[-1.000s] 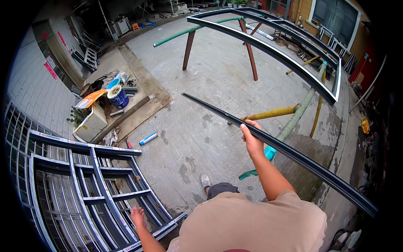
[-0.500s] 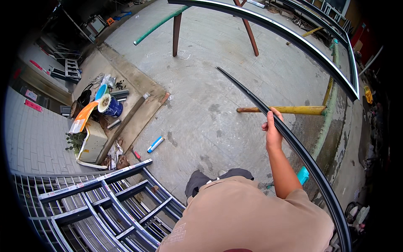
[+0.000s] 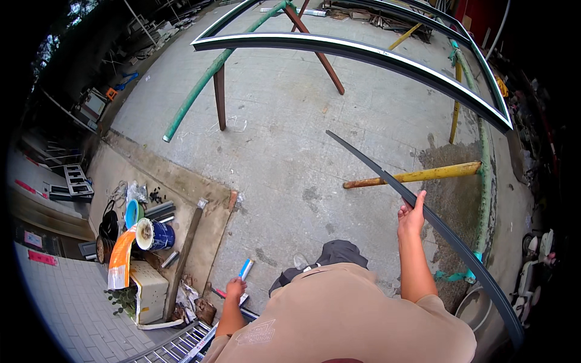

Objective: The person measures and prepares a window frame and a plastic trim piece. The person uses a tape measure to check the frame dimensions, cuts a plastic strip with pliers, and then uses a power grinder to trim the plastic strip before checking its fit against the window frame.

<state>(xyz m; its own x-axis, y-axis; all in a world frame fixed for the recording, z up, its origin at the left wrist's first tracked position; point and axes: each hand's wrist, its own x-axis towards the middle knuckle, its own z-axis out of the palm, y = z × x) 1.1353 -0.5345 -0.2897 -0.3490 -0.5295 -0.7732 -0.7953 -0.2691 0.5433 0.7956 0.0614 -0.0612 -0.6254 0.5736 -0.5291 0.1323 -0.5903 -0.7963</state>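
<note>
My right hand [image 3: 412,216] is closed around a long dark profile strip [image 3: 451,239]. The strip slants from mid-floor, past my right shoulder, toward the lower right edge. My left hand [image 3: 234,287] hangs low by my left side and overlaps the near end of a blue and white tube [image 3: 246,268] lying on the floor. Its fingers look loosely bent, too small to read clearly. A red handle [image 3: 218,293] shows beside that hand. Ahead, a large black and silver frame [image 3: 339,45] rests on raised supports.
Green pipe [image 3: 196,103] and brown legs [image 3: 219,100] stand under the frame. A yellow pole [image 3: 423,175] juts in from the right. At left are a blue bucket [image 3: 162,235], a foam planter box [image 3: 149,293] and a wooden beam [image 3: 184,260]. Metal grilles [image 3: 181,345] lie lower left.
My view has tilted up, showing more of the frame. My left hand has come into view by the tube. The right hand still grips the strip, which has turned a little.
</note>
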